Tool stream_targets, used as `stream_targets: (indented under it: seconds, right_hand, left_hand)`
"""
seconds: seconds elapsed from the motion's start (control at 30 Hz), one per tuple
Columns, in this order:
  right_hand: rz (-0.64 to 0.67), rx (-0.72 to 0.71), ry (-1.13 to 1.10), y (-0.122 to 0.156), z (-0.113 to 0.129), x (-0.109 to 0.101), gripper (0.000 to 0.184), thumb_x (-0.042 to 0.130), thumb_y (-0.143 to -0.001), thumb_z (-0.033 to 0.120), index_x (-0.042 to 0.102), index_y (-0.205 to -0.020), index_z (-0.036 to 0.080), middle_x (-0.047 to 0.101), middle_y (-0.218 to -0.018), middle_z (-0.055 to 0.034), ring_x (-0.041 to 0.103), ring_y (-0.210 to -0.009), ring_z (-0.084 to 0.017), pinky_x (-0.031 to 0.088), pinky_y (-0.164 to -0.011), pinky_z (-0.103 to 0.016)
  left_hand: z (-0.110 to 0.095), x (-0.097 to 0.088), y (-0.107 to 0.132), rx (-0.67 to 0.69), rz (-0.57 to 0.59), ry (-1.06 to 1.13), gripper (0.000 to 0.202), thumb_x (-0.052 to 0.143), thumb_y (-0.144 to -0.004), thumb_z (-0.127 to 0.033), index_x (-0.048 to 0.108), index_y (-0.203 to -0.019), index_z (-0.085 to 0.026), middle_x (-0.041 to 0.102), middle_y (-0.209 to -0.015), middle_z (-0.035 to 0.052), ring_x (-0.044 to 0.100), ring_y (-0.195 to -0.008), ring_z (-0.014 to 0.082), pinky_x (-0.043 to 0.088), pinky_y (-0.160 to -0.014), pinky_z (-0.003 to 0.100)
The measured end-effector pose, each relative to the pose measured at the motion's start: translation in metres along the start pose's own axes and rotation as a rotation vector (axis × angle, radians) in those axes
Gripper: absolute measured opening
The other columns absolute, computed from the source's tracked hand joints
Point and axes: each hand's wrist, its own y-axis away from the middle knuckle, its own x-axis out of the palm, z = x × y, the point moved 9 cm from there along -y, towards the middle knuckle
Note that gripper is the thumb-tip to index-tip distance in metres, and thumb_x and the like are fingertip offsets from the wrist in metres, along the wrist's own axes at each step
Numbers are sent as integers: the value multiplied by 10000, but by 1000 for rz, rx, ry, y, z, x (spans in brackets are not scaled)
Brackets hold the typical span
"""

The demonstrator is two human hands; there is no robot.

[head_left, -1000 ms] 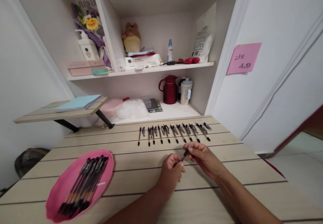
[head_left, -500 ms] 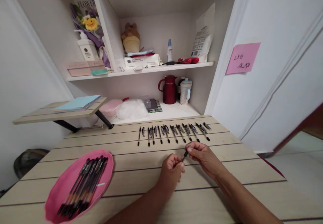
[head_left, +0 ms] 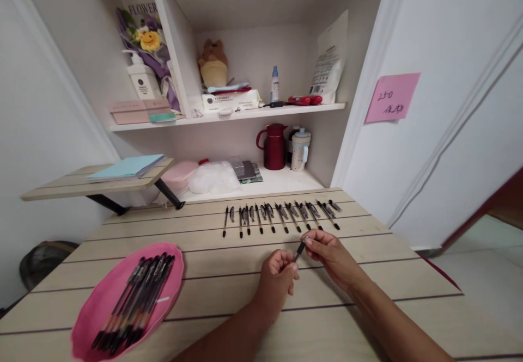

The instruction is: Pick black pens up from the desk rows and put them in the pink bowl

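Both hands meet over the middle of the wooden table [head_left: 368, 318]. My left hand [head_left: 278, 276] is closed around the lower end of a black pen [head_left: 299, 250]. My right hand [head_left: 329, 253] pinches the pen's upper end with thumb and fingers. Just beyond the hands lies a row of several black pens and loose caps [head_left: 281, 215]. A pink tray [head_left: 93, 318] at the front left holds several more black pens [head_left: 137, 299].
Behind the table are white shelves with a red jug [head_left: 274, 145], a pale mug [head_left: 300, 148], a pump bottle [head_left: 141, 81], a plush toy [head_left: 214, 62] and boxes. A small side table [head_left: 61, 185] with a blue folder stands left. A pink note [head_left: 392, 97] hangs on the right wall.
Both hands stay on the pen almost where they were. The right hand's fingers have shifted slightly on the pen's upper end. The camera has tilted a little.
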Motion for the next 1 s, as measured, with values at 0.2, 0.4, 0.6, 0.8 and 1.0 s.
stream_targets:
  seconds: [0.2,0.4,0.6,0.8,1.0]
  right_hand:
    - [6,3,28,1,-1,4,285,697,-637,434,571,-667,181,517,-521,21,404,-487,-96,283,-480,-232]
    - [-159,-95,354,-38,34,-49,276,568,-728,442,597,-862,202,635,-786,-48,537,-645,-158,369,-561,-273]
    - [-592,-18,1146,-92,65,-165,121,575,-681,272,616,-709,162,628,-815,-158,548,-825,-282,330,-613,-361]
    - [-585,56,1187,-115,42,-187,51,621,-575,141,591,-586,181,632,-758,-154,564,-842,-319,358,-616,-371]
    - [-583,75,1136,-105,38,-189,142,603,-550,168,527,-430,180,620,-621,-167,592,-786,-348,382,-612,-384]
  left_hand:
    - [0,-1,0,-17,-12,9,245,627,-637,-324,503,-753,-148,505,-525,-57,296,-313,6,189,-338,164]
    - [-2,-2,5,-72,-41,25,238,592,-671,-338,491,-790,-158,519,-558,-50,314,-325,9,157,-353,159]
    - [0,-2,5,-80,-38,45,271,614,-652,-364,489,-778,-159,517,-550,-48,303,-318,8,145,-355,163]
    - [10,-3,-1,-103,-32,32,227,574,-674,-343,473,-776,-167,519,-534,-46,300,-302,14,146,-346,169]
    - [6,-2,0,-92,-25,37,233,577,-675,-347,469,-774,-165,515,-536,-47,303,-311,12,147,-355,169]
